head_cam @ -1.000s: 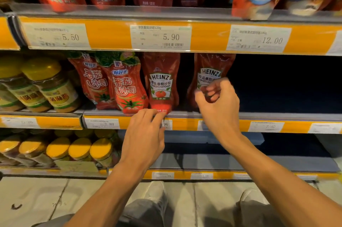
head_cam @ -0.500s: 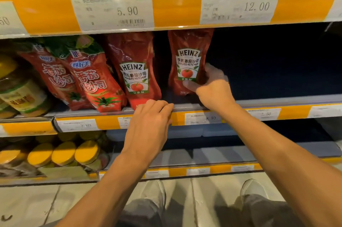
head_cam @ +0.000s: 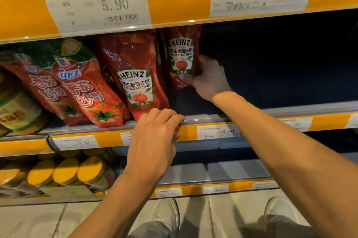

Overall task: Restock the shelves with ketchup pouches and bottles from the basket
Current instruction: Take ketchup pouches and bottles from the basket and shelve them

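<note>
Two red Heinz ketchup pouches stand on the middle shelf. My right hand (head_cam: 208, 78) reaches deep into the shelf and grips the right Heinz pouch (head_cam: 181, 53) at its lower right side, thumb across its front. The left Heinz pouch (head_cam: 135, 82) leans forward at the shelf's front. My left hand (head_cam: 155, 137) rests on the middle shelf's front rail (head_cam: 211, 116) just below that pouch, fingers curled over the edge. No basket is in view.
Two red McCormick-style ketchup pouches (head_cam: 85, 90) lean left of the Heinz ones. Jars with yellow lids (head_cam: 65, 170) sit on the lower shelf, more jars at far left. The shelf space (head_cam: 280, 67) right of my right hand is dark. My shoes (head_cam: 168, 216) are on the floor.
The camera has moved closer and lower to the middle shelf. My right hand went from in front of the right Heinz pouch to deeper in, gripping its side. My left hand stayed on the rail.
</note>
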Tool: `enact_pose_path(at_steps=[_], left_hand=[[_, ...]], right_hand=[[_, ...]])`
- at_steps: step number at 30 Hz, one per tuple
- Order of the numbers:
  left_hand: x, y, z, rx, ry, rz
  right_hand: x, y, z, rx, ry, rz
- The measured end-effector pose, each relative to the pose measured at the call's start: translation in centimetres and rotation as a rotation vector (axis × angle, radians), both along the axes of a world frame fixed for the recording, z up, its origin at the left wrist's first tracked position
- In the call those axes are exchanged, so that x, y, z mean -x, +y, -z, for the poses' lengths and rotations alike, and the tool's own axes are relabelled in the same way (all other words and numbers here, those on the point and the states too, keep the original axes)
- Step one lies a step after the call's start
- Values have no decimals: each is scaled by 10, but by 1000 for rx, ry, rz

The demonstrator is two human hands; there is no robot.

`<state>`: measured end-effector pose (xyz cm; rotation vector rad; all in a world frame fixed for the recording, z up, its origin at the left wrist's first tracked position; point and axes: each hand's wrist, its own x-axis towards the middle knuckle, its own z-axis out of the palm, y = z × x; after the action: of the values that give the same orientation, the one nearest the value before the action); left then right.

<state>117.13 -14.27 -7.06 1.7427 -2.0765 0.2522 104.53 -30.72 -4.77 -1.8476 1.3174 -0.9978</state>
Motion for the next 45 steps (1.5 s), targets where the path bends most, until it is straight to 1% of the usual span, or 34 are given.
enact_pose_path(at_steps=[4, 13, 18, 20, 23, 26, 30, 33, 35, 37, 40, 45], left_hand=[[1, 1, 0, 9, 6, -4], [3, 3, -2, -5, 15, -11], [4, 4, -4, -20, 9, -19], [6, 5, -5, -34, 16, -37], [10, 6, -8, -63, 48, -65], [17, 11, -15, -78, 173, -87], [43, 27, -35, -116, 421, -67], [79, 45, -56, -198, 569, 0], [110, 59, -75, -245, 646, 61], [144, 72, -95, -285, 672, 130], [198, 89, -128, -325, 657, 255], [293, 120, -172, -417, 527, 501]], right_hand=[[-9, -4, 1, 0, -12, -64], [-8, -6, 0, -15, 5, -102], [-6, -5, -6, -37, 51, -116], [0, -3, -9, -43, 86, -70], [21, 9, -16, -56, 97, 83], [60, 45, -24, -66, 82, 134], [127, 114, -42, -83, 44, 179], [175, 173, -58, -150, -17, 219], [207, 212, -68, -152, -29, 272], [237, 250, -79, -148, -52, 345], [283, 300, -92, -143, -83, 473], [353, 386, -96, -145, -181, 766]])
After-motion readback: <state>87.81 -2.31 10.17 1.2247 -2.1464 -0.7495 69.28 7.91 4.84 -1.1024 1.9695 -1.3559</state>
